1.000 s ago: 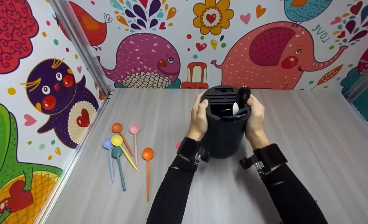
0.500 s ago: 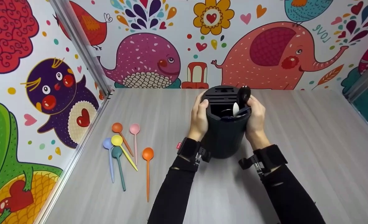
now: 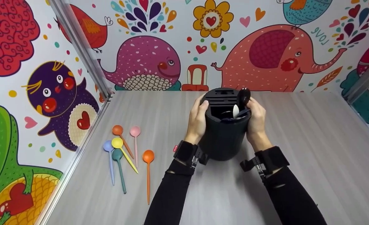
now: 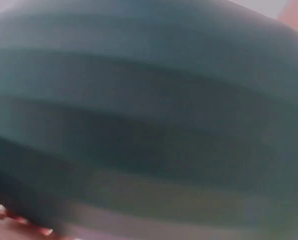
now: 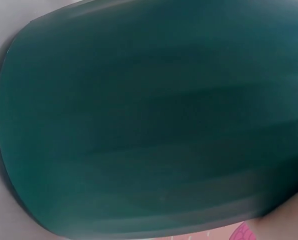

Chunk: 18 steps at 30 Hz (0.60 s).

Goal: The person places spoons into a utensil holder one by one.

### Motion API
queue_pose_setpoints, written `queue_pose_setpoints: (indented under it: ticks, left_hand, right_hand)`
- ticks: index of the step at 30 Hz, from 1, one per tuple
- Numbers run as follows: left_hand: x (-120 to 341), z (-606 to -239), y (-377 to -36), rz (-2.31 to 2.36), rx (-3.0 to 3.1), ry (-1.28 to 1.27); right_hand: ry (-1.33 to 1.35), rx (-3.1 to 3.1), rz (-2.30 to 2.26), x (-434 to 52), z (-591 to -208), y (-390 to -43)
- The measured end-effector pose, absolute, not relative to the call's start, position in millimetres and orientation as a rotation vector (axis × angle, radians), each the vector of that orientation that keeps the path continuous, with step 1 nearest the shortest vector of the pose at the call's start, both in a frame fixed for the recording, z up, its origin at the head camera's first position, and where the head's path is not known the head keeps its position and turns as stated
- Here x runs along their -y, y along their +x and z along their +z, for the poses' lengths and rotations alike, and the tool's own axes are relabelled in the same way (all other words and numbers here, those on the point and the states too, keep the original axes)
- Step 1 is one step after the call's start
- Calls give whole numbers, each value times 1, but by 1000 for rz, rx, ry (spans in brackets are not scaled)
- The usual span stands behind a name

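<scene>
While the head view looks down on a grey wood-grain table (image 3: 297,140), both hands clasp a dark round holder (image 3: 223,137) that stands near the far middle of it. The left hand (image 3: 197,120) lies against the holder's left side, fingers curved round the wall and thumb at the rim. The right hand (image 3: 257,122) mirrors it on the right side, fingers wrapped about the wall. A black spoon (image 3: 243,95) rises from the holder's opening at the right of the rim, and a white spoon (image 3: 236,110) shows just below it inside. The back part of the holder's top is a slotted lid. Well apart to the left, six coloured spoons lie loose on the table: a dark orange spoon (image 3: 118,130), a pink spoon (image 3: 135,132), a yellow spoon (image 3: 117,142), a pale blue spoon (image 3: 107,146), a teal spoon (image 3: 117,153) and a bright orange spoon (image 3: 148,157). Their handles point towards the person, and several overlap. Cartoon animal walls (image 3: 147,59) close the table in at the back and sides.

From the left wrist, the holder (image 4: 149,115) fills nearly the whole picture as a blurred dark teal ribbed surface; that hand's fingers cannot be told here.

From the right wrist, the holder (image 5: 149,120) again fills the picture, smooth and dark teal, with a strip of table (image 5: 4,210) at the left edge; the fingers are not clear.
</scene>
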<state>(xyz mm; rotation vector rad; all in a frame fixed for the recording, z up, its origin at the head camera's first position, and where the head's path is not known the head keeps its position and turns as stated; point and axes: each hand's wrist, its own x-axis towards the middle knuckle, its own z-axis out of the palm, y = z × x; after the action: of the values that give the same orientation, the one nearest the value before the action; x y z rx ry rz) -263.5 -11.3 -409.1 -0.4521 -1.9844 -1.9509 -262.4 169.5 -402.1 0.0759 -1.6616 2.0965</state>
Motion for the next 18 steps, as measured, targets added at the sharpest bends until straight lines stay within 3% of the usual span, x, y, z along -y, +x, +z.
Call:
queue_pose_setpoints:
  ticks: [18]
  left_hand:
    - [91, -386, -257, -1662, 2450, -264]
  right_hand:
    - [93, 1681, 2115, -172, -402, -262]
